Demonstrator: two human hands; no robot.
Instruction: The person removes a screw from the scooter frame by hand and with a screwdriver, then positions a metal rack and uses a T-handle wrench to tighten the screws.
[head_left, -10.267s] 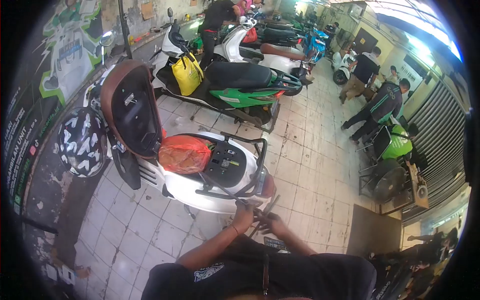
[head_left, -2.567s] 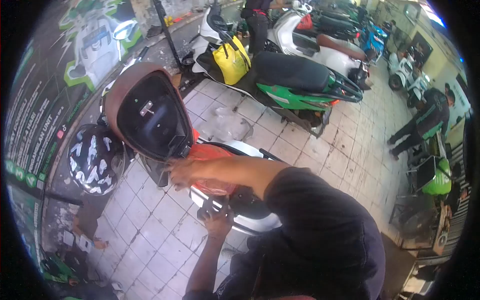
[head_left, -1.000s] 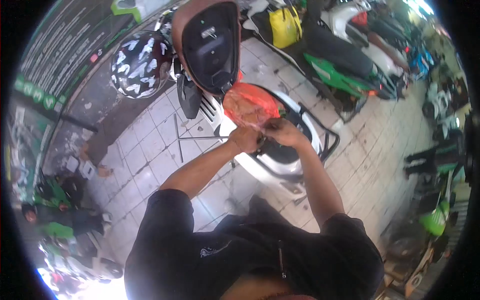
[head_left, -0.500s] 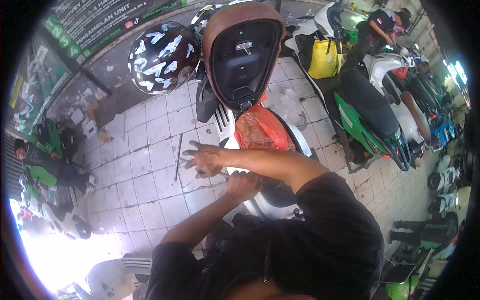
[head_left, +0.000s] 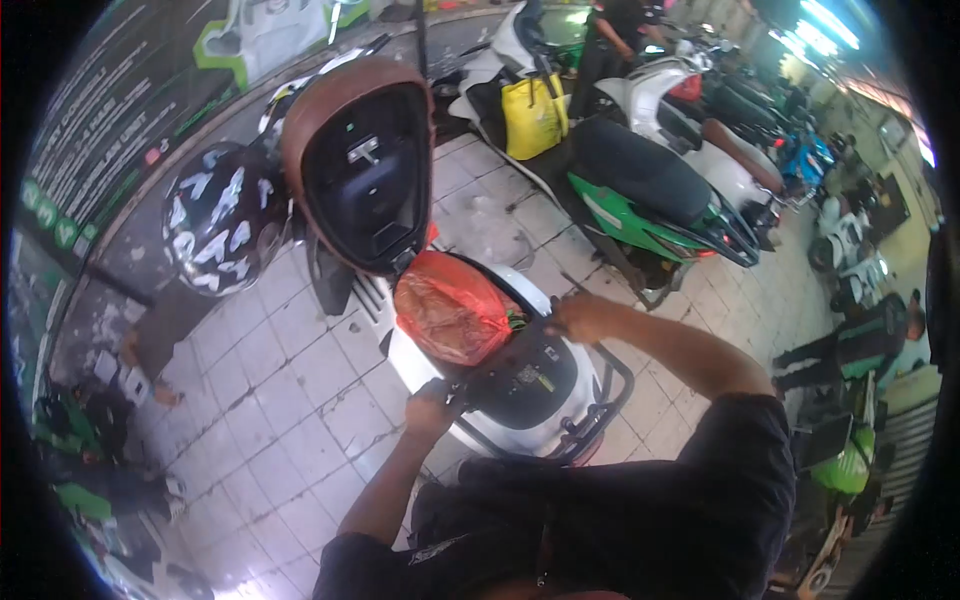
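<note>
A white scooter (head_left: 412,368) stands before me with its brown-rimmed seat (head_left: 365,165) raised. An orange-red plastic bag (head_left: 455,310) lies in the opening below the seat. Behind the bag is a dark panel (head_left: 530,385), flanked by a black grab rail (head_left: 622,385). My left hand (head_left: 430,412) is closed at the near front end of the rail, beside the white body. On the far side, my right hand (head_left: 585,318) closes around the rail's other front end. Its fingertips are partly blurred.
A black-and-white helmet (head_left: 222,218) hangs left of the raised seat. Beyond is a green scooter (head_left: 640,180) with a yellow bag (head_left: 533,118). Another person (head_left: 850,345) stands at the right, and more scooters line the back. Tiled floor (head_left: 270,420) lies at the left.
My right hand has moved from the left, where its fingers were spread, to the scooter's far side. My left hand has shifted left. The metal rods seen by the scooter earlier no longer show.
</note>
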